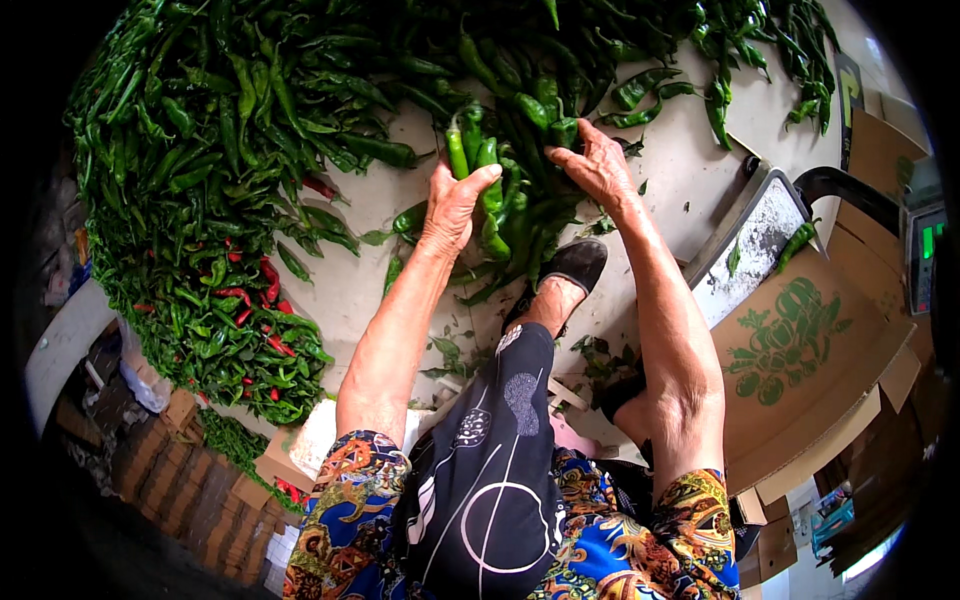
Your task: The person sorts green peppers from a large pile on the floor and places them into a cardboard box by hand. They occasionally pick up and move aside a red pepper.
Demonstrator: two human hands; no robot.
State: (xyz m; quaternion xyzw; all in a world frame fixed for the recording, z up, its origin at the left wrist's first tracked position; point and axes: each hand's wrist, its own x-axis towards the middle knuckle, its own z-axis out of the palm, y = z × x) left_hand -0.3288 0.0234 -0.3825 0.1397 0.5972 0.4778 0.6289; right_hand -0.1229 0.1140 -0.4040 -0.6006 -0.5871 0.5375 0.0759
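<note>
My left hand [455,205] is closed round a few long green chili peppers [457,152], with the thumb across them and their tips pointing away from me. My right hand [603,172] reaches in from the right. Its thumb and fingers are at a dark green pepper [563,132] at the near edge of the pile, and the fingertips are partly hidden. Between the two hands lies a loose bunch of green peppers [520,195] on the pale floor, just beyond my shoe [580,262].
A large heap of green peppers [210,100] fills the far and left side. Red peppers [270,280] are mixed in at the left. On the right stand a tray-like scale pan [750,245] holding a pepper, a green-lit display [930,245] and an open cardboard box [840,400].
</note>
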